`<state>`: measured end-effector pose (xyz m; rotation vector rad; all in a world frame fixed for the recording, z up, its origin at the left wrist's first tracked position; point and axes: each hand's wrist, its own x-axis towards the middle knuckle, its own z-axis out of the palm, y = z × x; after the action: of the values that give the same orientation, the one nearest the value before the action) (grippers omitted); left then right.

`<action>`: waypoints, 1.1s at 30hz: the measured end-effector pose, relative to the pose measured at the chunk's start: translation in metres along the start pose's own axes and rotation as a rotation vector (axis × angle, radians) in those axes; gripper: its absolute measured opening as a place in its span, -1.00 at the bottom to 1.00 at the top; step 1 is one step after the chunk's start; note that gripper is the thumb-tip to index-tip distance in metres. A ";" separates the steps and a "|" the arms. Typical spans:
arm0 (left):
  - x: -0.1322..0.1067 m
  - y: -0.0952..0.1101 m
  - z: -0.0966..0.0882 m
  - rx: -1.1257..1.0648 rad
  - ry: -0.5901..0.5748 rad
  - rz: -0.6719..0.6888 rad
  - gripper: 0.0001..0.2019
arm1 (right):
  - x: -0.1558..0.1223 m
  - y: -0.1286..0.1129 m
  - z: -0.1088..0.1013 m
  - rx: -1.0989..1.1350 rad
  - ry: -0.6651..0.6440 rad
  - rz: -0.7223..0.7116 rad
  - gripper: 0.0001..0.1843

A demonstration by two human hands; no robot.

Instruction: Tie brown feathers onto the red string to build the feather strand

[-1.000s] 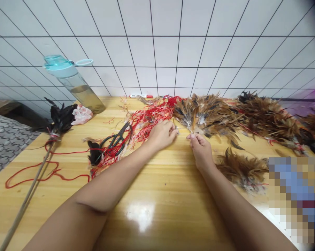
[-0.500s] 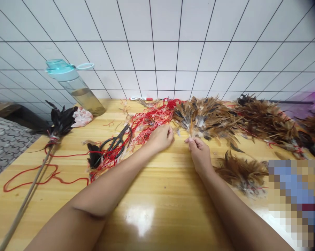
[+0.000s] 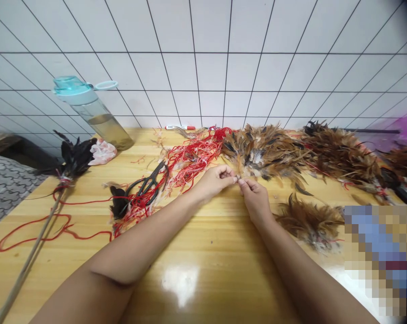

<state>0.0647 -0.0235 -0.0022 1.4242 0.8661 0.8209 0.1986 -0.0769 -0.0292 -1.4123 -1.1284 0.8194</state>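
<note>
My right hand point(image 3: 255, 195) is closed in a pinch on the lower end of a small brown feather point(image 3: 238, 165), which points away from me. Thumb and fingertips of my left hand point(image 3: 219, 181) meet at that same feather's base, touching the tips of my right hand. Just beyond the hands lies a pile of brown and black feathers point(image 3: 267, 146). Left of it is a tangle of red and white string point(image 3: 196, 155). Black-handled scissors point(image 3: 147, 186) rest at the left end of that tangle, beside a small black feather tuft point(image 3: 118, 201).
On the left, a stick point(image 3: 34, 252) carries a bunch of black feathers point(image 3: 75, 155) tied with red string. A water bottle point(image 3: 102, 121) stands behind it, near crumpled tissue point(image 3: 102, 152). More feather bundles point(image 3: 309, 220) lie right. A red marker point(image 3: 179, 128) sits by the tiled wall point(image 3: 176, 72).
My left hand has moved right and its fingers now meet the right hand's at the feather. The right hand has stayed almost in place. The view has shifted slightly.
</note>
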 end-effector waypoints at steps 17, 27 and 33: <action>0.003 -0.002 -0.013 -0.071 -0.220 -0.045 -0.68 | 0.001 0.001 -0.001 -0.035 -0.187 -0.056 -0.73; 0.006 -0.009 -0.016 -0.122 -0.245 -0.050 -0.66 | 0.001 0.002 0.000 -0.059 -0.200 -0.025 -0.74; 0.006 -0.010 -0.014 -0.331 -0.152 -0.059 -0.63 | 0.001 0.000 0.001 0.040 -0.162 0.016 -0.74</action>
<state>0.0551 -0.0119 -0.0116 1.1477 0.6209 0.7611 0.1978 -0.0752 -0.0290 -1.3417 -1.2180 0.9767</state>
